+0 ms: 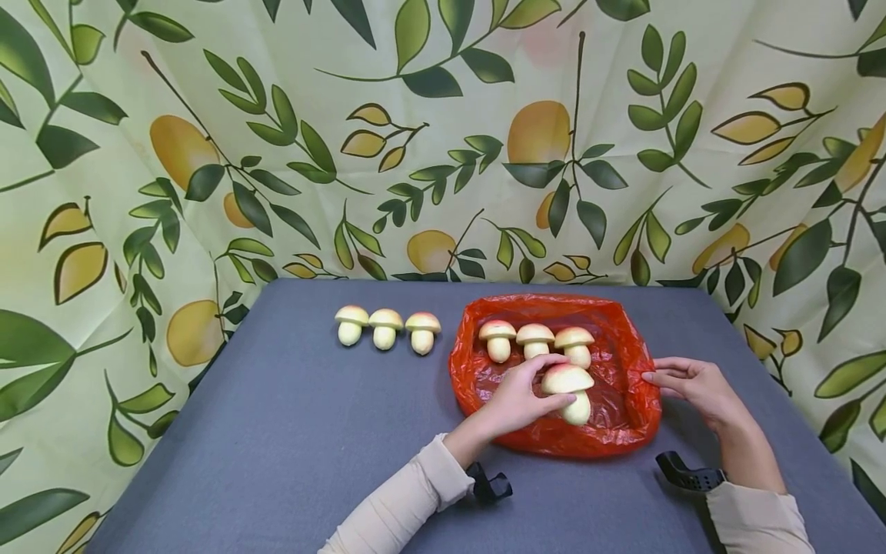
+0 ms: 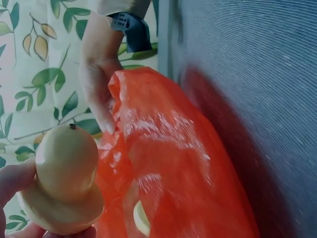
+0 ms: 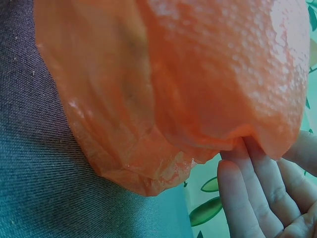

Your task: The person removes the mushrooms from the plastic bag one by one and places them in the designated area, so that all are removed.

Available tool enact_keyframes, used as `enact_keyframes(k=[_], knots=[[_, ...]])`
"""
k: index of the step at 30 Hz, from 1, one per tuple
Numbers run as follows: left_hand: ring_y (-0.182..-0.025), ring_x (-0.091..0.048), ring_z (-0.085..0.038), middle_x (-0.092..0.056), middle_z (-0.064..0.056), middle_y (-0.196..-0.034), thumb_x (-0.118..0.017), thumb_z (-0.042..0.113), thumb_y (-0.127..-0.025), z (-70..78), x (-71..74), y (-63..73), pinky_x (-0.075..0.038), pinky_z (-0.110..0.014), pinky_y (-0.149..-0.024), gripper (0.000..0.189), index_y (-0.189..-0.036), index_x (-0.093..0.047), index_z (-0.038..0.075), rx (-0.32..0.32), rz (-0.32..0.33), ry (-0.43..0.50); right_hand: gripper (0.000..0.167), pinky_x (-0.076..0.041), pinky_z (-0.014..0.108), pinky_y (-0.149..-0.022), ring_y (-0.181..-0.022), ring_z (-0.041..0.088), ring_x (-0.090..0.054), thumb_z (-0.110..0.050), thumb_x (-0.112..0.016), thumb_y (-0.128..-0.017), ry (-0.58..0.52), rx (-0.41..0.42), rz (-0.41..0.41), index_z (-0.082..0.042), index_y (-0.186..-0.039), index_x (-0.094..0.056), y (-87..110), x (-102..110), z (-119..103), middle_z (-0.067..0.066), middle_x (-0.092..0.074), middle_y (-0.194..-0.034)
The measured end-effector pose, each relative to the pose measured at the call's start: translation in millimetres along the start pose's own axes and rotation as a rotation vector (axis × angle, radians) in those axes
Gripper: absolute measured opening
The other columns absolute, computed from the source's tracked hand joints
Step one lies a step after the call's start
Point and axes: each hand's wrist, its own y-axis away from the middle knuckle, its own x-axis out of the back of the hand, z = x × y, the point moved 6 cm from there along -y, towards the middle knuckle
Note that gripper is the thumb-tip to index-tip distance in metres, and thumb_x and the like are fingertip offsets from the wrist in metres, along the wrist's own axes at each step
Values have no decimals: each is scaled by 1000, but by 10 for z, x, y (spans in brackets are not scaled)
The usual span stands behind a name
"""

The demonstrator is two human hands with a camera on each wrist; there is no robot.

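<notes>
In the head view my left hand [image 1: 515, 396] grips a toy mushroom [image 1: 571, 392], cream-stemmed with a reddish cap, above the open red plastic bag [image 1: 554, 442]. The left wrist view shows the same mushroom [image 2: 67, 163] with its stem end up and the thumb against it. On the right side of the bag, my right hand [image 1: 702, 388] pinches the rim, thumb at the edge and fingers outside. Some of its fingertips are hidden behind the red plastic [image 3: 208, 84] in the right wrist view. Three more mushrooms [image 1: 535, 336] lie in a row inside the bag.
Left of the bag, three similar mushrooms [image 1: 384, 327] lie in a row on the grey table [image 1: 311, 431]. Leaf-patterned cloth [image 1: 429, 154] stands behind the table and at its sides. Black wrist devices [image 1: 688, 473] are strapped below both hands.
</notes>
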Motion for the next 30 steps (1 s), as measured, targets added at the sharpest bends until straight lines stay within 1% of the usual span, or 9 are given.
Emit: enact_keyframes(k=[3,5,8,12,16,20,25,28,30], knots=[[-96,-54,-2,-64,-6,-129,-73,18,-85,-32,43,45,-44,-10,-85,51,-131,-56,9,5,4,14,17,-55,16,-74,-76,-2,-67,-25,-61,-94,0,-1,-1,-39,-89,-68,-2,4,2,-29,-66,-81],[-97,-54,-3,-63,-5,-130,-73,18,-85,-55,68,81,-45,-10,-84,51,-132,-56,8,19,4,27,17,-55,16,-74,-76,-2,-67,-25,-61,-95,4,1,-3,-39,-89,-68,-5,5,3,-29,-66,-81],[-95,-53,-2,-63,-6,-131,-73,16,-85,-78,107,136,-45,-10,-79,51,-132,-56,9,27,4,47,16,-55,16,-74,-76,-2,-67,-25,-61,-95,9,9,-3,-38,-90,-68,-8,4,0,-29,-66,-81],[-91,-54,-1,-65,-9,-126,-73,13,-84,-106,161,214,-45,-9,-74,50,-131,-56,8,30,4,76,17,-55,16,-74,-76,-2,-67,-24,-61,-95,4,16,-4,-39,-89,-68,-8,1,-2,-29,-66,-81],[-89,-55,-1,-65,-12,-124,-73,12,-84,-143,220,287,-46,-10,-75,50,-131,-55,7,34,0,117,21,-56,16,-72,-74,-1,-67,-22,-61,-94,-15,28,-2,-40,-87,-68,-7,1,-8,-28,-67,-81],[-95,-59,-6,-64,-13,-126,-73,11,-84,-178,315,350,-48,-12,-82,50,-131,-55,5,46,4,139,23,-56,16,-71,-74,-1,-67,-20,-61,-94,-31,33,-3,-41,-87,-68,-12,-1,-7,-28,-67,-81],[-100,-62,-14,-64,-15,-125,-72,11,-84,-225,474,421,-49,-14,-84,50,-130,-55,4,41,50,116,20,-56,16,-73,-75,-2,-67,-22,-61,-95,-13,34,-9,-39,-89,-69,-16,-14,2,-28,-67,-81],[-106,-64,-23,-62,-16,-127,-71,11,-85,-253,552,471,-50,-16,-88,49,-131,-54,3,29,65,112,18,-56,17,-73,-76,-2,-67,-22,-60,-95,-1,38,-12,-37,-91,-69,-20,-23,1,-28,-67,-82],[-113,-64,-27,-61,-16,-130,-71,11,-86,-276,598,507,-50,-17,-93,49,-131,-54,4,38,69,120,17,-56,17,-73,-76,-2,-67,-23,-60,-95,4,39,-12,-36,-92,-69,-22,-26,-1,-28,-67,-82]])
